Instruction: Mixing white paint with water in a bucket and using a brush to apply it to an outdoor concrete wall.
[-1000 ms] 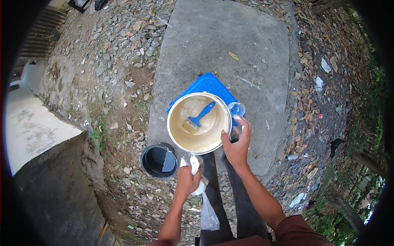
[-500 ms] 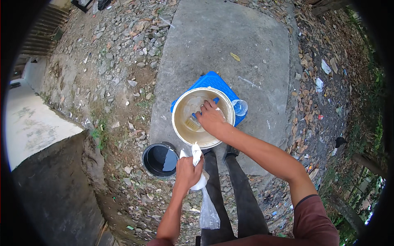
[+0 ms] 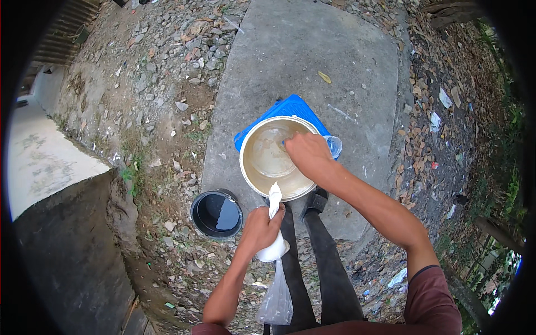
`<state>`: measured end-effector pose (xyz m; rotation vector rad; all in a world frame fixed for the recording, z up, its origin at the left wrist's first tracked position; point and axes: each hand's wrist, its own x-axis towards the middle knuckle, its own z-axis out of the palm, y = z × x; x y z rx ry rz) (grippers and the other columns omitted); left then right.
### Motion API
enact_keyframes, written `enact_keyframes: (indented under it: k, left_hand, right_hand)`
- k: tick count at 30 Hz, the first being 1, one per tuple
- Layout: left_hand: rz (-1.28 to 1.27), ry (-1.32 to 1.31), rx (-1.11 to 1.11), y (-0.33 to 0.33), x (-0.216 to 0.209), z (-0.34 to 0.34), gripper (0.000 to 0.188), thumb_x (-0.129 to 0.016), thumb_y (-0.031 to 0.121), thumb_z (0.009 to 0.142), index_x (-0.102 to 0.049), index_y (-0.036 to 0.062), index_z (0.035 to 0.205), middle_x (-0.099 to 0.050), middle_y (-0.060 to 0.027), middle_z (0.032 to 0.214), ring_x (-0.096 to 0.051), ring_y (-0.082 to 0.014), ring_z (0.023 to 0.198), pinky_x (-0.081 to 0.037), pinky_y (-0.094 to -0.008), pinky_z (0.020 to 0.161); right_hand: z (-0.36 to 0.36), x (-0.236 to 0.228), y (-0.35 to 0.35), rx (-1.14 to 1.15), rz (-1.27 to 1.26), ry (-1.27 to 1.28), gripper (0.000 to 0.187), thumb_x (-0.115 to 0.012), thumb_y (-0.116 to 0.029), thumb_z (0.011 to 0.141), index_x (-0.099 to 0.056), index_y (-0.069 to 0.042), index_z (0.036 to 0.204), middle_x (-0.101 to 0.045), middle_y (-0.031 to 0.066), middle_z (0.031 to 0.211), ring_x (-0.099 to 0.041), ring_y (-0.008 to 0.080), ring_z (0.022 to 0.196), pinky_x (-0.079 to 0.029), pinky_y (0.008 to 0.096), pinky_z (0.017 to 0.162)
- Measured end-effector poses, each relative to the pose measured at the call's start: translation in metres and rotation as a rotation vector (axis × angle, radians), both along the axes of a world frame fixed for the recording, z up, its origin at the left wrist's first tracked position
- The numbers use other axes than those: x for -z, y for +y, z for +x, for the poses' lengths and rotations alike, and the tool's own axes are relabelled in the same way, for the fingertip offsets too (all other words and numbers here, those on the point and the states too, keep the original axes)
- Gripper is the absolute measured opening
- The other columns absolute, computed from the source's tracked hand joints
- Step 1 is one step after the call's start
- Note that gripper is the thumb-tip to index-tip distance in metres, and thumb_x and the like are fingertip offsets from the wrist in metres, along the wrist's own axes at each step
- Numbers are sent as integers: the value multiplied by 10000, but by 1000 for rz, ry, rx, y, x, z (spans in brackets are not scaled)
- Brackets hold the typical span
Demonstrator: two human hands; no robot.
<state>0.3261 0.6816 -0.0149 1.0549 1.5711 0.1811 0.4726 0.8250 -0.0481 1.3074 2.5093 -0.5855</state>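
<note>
A squeezed plastic bag of white paste (image 3: pixel 272 250) is gripped in my left hand (image 3: pixel 261 227), its white tip pointing up at the near rim of a round cream tub (image 3: pixel 245 167). The bag's clear tail hangs down below my fist. My right hand (image 3: pixel 309 153) is over the tub's right side, fingers curled round a small blue object (image 3: pixel 285 143). Only a bit of this blue object shows, so its kind is hidden. Smears mark the tub's inside. The tub stands on a blue plastic surface (image 3: pixel 298 106).
A black bucket (image 3: pixel 242 215) of dark liquid stands left of the tub. A clear plastic cup (image 3: pixel 334 146) is against the tub's right side. Under them lies a concrete slab (image 3: pixel 312 50), with rubble (image 3: pixel 167 61) to the left and dry leaves (image 3: pixel 430 151) to the right.
My right hand has moved right and up toward the tub's right rim, carrying the blue object off the tub's bottom. My left hand and the bag have shifted slightly right.
</note>
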Motion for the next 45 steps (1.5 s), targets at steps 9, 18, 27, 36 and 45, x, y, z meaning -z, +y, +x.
enact_keyframes:
  k: [9, 18, 27, 36, 45]
  left_hand:
    - [-200, -260, -155, -5, 18, -4, 372, -519, 287, 928, -525, 22, 666, -511, -24, 564, -478, -131, 507, -379, -323, 489]
    - [-288, -383, -261, -3, 19, -1, 414, -491, 315, 944, -516, 27, 647, -465, -5, 550, -416, -108, 528, -326, -316, 493]
    - [-399, -485, -354, 7, 2, -1, 379, -439, 305, 979, -517, 52, 709, -501, -12, 597, -485, -105, 539, -385, -271, 500]
    - [-362, -515, -216, 1, 5, -11, 323, -429, 249, 960, -552, 5, 787, -535, -34, 650, -489, -116, 579, -403, -292, 526]
    - [-274, -345, -99, -8, -5, -10, 255, -499, 167, 910, -573, -48, 793, -543, -23, 639, -484, -112, 635, -401, -315, 548]
  right_hand:
    - [31, -40, -23, 257, 238, 608, 264, -620, 1, 765, -634, -16, 1027, -619, 182, 1096, -666, 281, 847, -548, 354, 609]
    - [30, -41, -148, 1224, -508, 1186, 130, -596, 12, 875, -599, 33, 1003, -623, 88, 1006, -598, 97, 803, -495, 226, 642]
    - [6, -41, -153, 1298, -907, 1224, 337, -559, -109, 944, -489, 81, 1213, -606, 132, 1115, -567, 138, 1046, -463, 276, 897]
    - [0, -41, -135, 1171, -1149, 1209, 302, -589, -146, 936, -547, 73, 1140, -620, 74, 1009, -584, 89, 871, -487, 238, 750]
    - [-7, -39, -136, 1233, -1098, 1052, 173, -655, -123, 891, -651, 23, 798, -611, 7, 735, -519, 36, 672, -420, 202, 590]
